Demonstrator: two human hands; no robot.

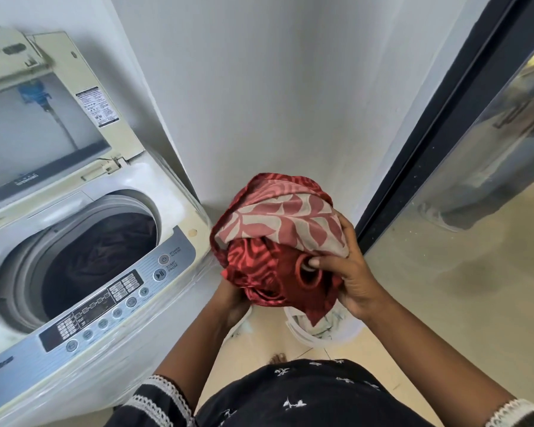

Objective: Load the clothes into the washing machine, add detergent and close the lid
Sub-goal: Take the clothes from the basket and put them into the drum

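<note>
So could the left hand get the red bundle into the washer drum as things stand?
Probably yes. The lid stands raised, the drum opening is uncovered with only dark laundry inside, and nothing sits between it and the red bundle. The left hand grips the bundle from below, on the washer's side.

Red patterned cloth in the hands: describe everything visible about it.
The red patterned cloth is a bunched bundle with a shiny, satin-like red leaf-print face and a paler pink-and-beige reverse. A round eyelet ring shows near the right hand. Both hands grip it, the left hand from below, above a white basket, right of the open washing machine.
</note>
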